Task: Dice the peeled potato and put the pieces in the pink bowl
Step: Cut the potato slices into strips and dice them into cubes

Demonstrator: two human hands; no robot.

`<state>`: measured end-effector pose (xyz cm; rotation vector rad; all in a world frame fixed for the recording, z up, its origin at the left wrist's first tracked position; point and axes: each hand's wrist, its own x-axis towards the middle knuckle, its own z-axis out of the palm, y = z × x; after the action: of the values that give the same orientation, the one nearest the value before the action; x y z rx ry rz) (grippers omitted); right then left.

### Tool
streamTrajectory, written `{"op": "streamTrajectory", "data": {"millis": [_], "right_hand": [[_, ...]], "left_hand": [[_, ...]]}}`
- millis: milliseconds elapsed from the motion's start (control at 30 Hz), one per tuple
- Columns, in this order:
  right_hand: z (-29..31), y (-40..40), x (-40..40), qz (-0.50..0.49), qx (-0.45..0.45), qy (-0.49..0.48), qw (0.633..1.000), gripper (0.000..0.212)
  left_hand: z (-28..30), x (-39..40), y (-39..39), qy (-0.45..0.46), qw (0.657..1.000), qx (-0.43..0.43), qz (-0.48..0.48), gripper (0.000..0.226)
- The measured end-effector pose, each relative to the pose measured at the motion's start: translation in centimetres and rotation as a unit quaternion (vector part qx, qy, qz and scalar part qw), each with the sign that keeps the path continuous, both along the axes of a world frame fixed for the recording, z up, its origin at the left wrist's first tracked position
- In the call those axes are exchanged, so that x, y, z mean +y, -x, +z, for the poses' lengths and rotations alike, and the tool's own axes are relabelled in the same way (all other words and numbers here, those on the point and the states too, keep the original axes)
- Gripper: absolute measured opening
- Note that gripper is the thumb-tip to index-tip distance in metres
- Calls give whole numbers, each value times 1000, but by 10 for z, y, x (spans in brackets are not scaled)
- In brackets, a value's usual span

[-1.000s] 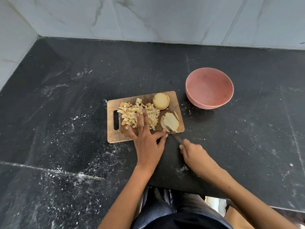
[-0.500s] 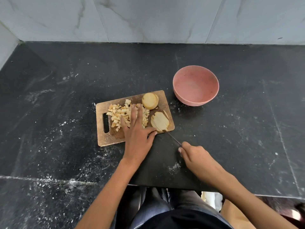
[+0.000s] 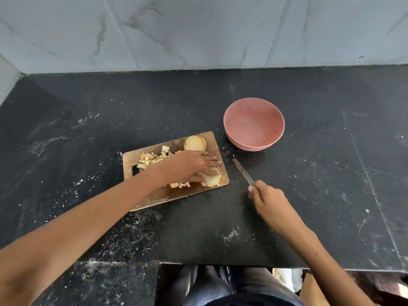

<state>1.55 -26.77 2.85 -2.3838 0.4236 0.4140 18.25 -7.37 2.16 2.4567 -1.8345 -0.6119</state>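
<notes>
Pale marble-veined wall tiles stood behind a black stone desk [image 3: 309, 195] dusted with white specks. On it lay a small rectangular wooden cutting board [image 3: 154, 195] with a slot handle, and just beyond its far right corner, apart from it, sat the round pink bowl [image 3: 254, 142], with nothing in it.

My left hand [image 3: 189, 166] lay across the board, fingers stretched flat, its grip spread and pressing down on a stack of pale potato slices [image 3: 213, 180] near the board's right edge. A rounded uncut potato chunk [image 3: 194, 143] sat at the far edge, and a heap of small diced potato cubes [image 3: 152, 160] lay towards the handle end (part of it hidden under my wrist).

My right hand [image 3: 269, 200] had its grip curled tight round the handle of a thin steel knife [image 3: 242, 173], the blade pointing away over the bare desk, between board and bowl, touching neither.

I judged the dicing partly done, with no pieces moved over yet. The risk ahead was plain: my flat fingertips lay right at the slices' edge, so a cut there could nick them. The slices could slide apart under uneven pressure, and cubes could spill off the board onto the gritty desk.
</notes>
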Motion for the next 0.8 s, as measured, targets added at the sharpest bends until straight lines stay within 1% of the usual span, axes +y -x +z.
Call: {"op": "streamTrajectory", "data": {"millis": [67,200,267,367,433,567,667,800], "right_hand": [[-1,-1,1,-5,7,-7,1000,29],[-3,-5,5,-1,18,-14,1000,29],[-3,-8,7,4,22,-18,1000,28],[-3,-13,8,5,24,-22,999,28],[-4,-16,10,10,19,-21,1000,28],[-4,-21,12,13,14,-22,1000,29],[-4,-25,14,14,14,-23,1000,29],[-1,-31,14,25,14,-19,999,26]], "left_hand": [[-2,5,3,20,1000,13,14,44],[-2,11,17,66,996,14,61,39],[-4,10,27,84,992,-12,95,39],[-15,5,48,78,982,-82,150,42],[-24,3,64,72,972,-106,199,45],[-35,-6,83,84,947,-120,285,46],[-36,-20,89,100,924,-116,350,45],[-39,-32,93,84,904,-113,403,45]]}}
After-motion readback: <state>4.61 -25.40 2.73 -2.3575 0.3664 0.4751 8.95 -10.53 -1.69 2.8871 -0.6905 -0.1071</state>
